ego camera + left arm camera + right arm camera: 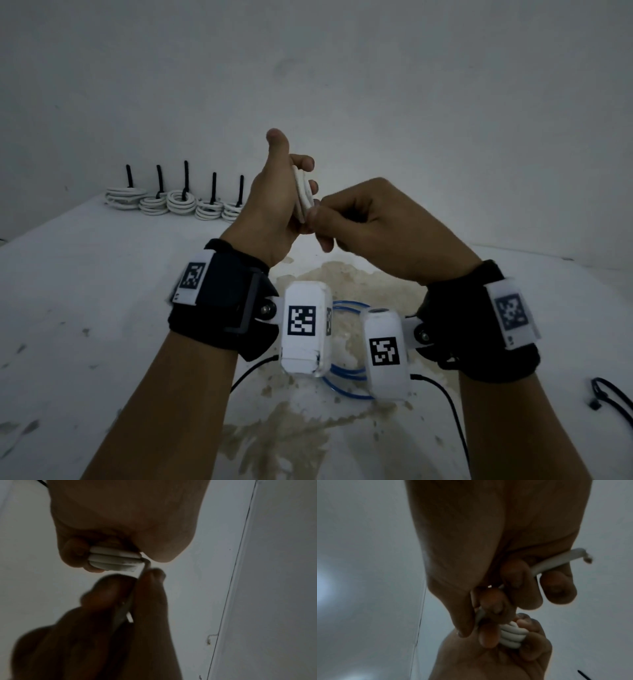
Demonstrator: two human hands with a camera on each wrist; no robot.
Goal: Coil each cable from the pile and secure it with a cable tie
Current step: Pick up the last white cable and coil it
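A white cable wound into a small coil (303,192) is held up above the table, gripped in my left hand (291,164) with the thumb pointing up. My right hand (318,219) meets it from the right and pinches the cable's loose end where it leaves the coil. In the left wrist view the coil (113,559) shows stacked turns, and the loose end runs down between my right fingers (145,588). The right wrist view shows the cable's tip (559,561) sticking out past my curled right fingers, with the coil (511,635) below. No tie is on this coil.
Several tied white coils (174,202) with upright black ties stand in a row at the table's back left. A blue cable (346,373) lies under my wrists on a stained patch. Black ties (613,397) lie at the right edge. A white wall rises behind the table (102,308).
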